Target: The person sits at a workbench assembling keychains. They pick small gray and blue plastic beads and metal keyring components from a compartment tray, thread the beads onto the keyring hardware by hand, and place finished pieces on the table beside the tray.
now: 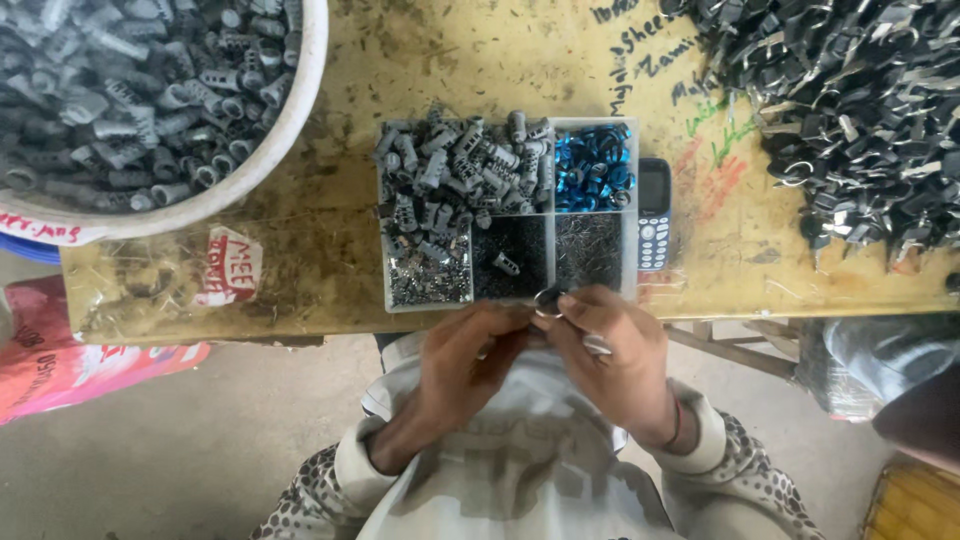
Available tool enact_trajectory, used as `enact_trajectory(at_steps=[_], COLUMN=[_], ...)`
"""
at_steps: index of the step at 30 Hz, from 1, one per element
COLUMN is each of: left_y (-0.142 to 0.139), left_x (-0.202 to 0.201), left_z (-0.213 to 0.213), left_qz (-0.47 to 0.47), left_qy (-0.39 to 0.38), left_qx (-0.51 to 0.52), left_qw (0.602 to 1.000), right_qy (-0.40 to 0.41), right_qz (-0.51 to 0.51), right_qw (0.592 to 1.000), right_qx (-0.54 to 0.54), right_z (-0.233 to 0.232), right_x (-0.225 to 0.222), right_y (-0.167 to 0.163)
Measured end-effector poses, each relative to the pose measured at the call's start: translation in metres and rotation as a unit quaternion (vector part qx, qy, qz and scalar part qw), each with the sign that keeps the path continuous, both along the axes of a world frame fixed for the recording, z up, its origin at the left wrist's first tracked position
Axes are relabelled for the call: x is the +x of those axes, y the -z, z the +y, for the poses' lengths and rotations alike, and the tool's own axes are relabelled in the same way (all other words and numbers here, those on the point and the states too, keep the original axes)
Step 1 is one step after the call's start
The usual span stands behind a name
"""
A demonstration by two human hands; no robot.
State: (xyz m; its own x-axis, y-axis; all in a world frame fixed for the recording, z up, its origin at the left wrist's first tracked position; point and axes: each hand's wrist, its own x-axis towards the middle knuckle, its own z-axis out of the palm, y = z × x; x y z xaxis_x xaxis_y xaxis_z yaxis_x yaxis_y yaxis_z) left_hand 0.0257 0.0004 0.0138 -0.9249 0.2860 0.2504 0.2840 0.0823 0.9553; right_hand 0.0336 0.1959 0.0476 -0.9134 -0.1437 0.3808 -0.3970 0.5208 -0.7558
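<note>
Two hands meet at desk edge: left hand (470, 355) and right hand (610, 350) pinch small round metal ring (548, 300), just below clear plastic sorting tray (630, 215). Looks like fitting step; next needs steady, tiny push.

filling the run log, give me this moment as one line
left hand: pinching small part | right hand: holding metal ring | divided tray: grey pieces, blue rings
</note>
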Motion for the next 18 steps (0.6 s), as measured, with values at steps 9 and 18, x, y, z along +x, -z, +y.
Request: enact_trajectory(at_steps=[9, 18], left_y=[0.004, -0.012], left_x=[0.012, 0.001], left_z=[0.006, -0.033], left_qz=[-0.341, -0.147], left_qy=[-0.005, 0.160], left_qx=[0.228, 0.058], left_qw=[0.912, 0.974], right_qy=[-0.068, -0.480], right_qz=[-0.051, -0.185], right_qw=[0.995, 0.845], right_qx=[0.042, 0.146], right_z=[0.003, 0.065], right_x=[0.009, -0.055], right_y=[0.005, -0.086])
